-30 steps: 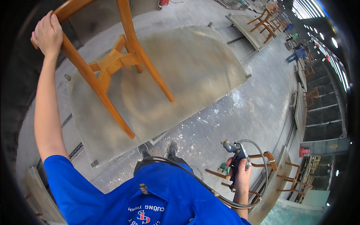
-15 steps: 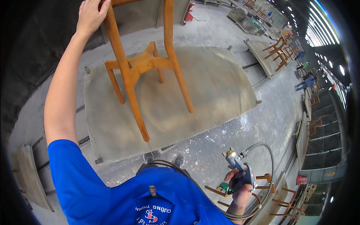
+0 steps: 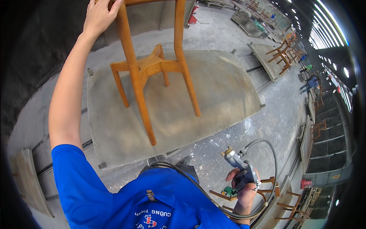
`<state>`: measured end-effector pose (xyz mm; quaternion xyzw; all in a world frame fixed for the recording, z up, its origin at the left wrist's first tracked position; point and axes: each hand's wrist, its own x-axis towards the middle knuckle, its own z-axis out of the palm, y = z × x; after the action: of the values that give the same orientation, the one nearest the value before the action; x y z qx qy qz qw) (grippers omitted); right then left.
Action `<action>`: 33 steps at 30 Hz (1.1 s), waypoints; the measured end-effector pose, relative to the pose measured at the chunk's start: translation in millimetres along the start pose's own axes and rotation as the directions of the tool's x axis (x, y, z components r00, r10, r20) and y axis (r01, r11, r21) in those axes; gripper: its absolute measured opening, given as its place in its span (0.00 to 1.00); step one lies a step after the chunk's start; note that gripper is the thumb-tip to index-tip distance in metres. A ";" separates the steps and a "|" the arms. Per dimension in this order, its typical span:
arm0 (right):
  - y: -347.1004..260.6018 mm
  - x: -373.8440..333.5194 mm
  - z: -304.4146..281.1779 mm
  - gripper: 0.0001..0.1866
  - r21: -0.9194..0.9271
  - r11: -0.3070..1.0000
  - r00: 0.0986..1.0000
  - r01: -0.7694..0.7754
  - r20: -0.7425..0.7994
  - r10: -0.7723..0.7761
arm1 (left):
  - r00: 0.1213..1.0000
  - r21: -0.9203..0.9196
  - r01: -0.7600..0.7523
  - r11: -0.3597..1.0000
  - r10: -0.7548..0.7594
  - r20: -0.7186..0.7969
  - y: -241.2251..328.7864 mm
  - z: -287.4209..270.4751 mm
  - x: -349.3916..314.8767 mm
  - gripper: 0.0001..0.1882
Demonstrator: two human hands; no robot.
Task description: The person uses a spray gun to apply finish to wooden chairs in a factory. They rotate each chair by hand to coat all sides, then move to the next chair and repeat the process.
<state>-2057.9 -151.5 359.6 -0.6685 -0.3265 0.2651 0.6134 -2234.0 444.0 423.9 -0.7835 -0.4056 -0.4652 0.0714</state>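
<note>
A wooden chair frame point(image 3: 136, 82), orange-brown and without a seat pad, stands on a large grey board point(image 3: 213, 91). At the upper left my left hand point(image 3: 100, 17) is closed around the top of one back post, where its fingers run partly out of view. My right hand point(image 3: 246, 192), low on the right, grips a metal spray gun point(image 3: 240, 168) with a brass-coloured nozzle. From the gun a grey hose point(image 3: 272, 152) loops right and then back across my front. The gun is well apart from the chair.
Another wooden chair frame point(image 3: 225, 195) lies behind my right hand. More chairs point(image 3: 282, 53) stand on a farther board point(image 3: 267, 57) at the upper right. A dark wall point(image 3: 42, 42) rises at the left. A person point(image 3: 312, 83) is far off on the right.
My left hand and the top of the chair have shifted slightly right in the picture; the chair's legs moved less. The spray gun has moved a little left and tilted.
</note>
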 end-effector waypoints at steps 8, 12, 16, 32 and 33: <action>-5.9 38.0 -5.2 0.46 -0.047 0.999 0.994 0.018 0.108 -0.013 | 0.968 0.394 -0.114 0.912 0.192 -0.164 -20.8 24.8 -3.6 0.28; -13.7 70.9 -2.6 0.53 0.034 0.964 0.962 0.264 -0.086 -0.261 | 0.990 0.381 0.100 0.919 -0.053 -0.132 -8.1 45.3 -17.2 0.32; -17.6 110.8 -13.1 0.53 0.171 0.891 0.906 0.420 -0.128 -0.402 | 0.942 0.092 0.251 0.964 -0.222 -0.251 31.7 92.8 -78.7 0.35; 33.4 279.0 -76.2 0.49 0.337 0.893 0.952 0.299 -0.162 -0.258 | 0.757 -0.134 0.641 0.756 -0.651 -0.052 96.4 163.8 -192.2 0.29; 37.7 286.3 -80.1 0.50 0.348 0.889 0.954 0.299 -0.145 -0.264 | 0.754 -0.133 0.646 0.752 -0.655 -0.046 97.3 164.8 -191.7 0.29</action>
<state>-1808.2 13.4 343.8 -0.4997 -0.3357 0.1981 0.7736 -2100.7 351.2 207.2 -0.5743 -0.6233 -0.5171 -0.1195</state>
